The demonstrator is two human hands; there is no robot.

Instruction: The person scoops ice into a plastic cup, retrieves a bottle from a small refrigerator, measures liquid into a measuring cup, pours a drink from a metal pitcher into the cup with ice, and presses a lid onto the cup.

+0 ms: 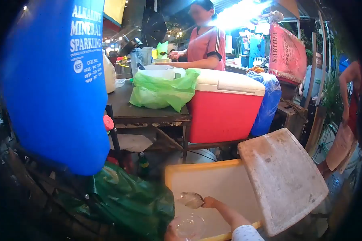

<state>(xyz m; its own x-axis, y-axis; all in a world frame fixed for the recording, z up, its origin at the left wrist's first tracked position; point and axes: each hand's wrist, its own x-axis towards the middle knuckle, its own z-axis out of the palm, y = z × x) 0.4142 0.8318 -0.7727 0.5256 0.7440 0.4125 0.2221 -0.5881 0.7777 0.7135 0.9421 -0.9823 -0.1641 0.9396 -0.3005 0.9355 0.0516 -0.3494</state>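
Blue drum (64, 92), foremost, left. Scoop (192, 199), apparently loaded, not yet emptied: handle gripped by right hand (209, 202), over or in open box (205, 165); scooping seemingly underway. Clear container (190, 226): at left hand (171, 233), grip unclear. Lid (283, 180): already aside, over box's right end.

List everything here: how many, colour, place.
Container: one, blue, left
Plastic bag: one, green, on table
Cooler: one, red and white, right of bag
Open box: one, white, yellow-rimmed, below cooler
Slab: one, off-white, on box's right
Tarp: one, green, box's left
Scoop: one, pale, over box
Bowl: one, clear, bottom centre
Co-worker: one, pink top, behind table
Bystanders: two, right side
Right hand: one, bare, on scoop
Left hand: one, bare, on bowl
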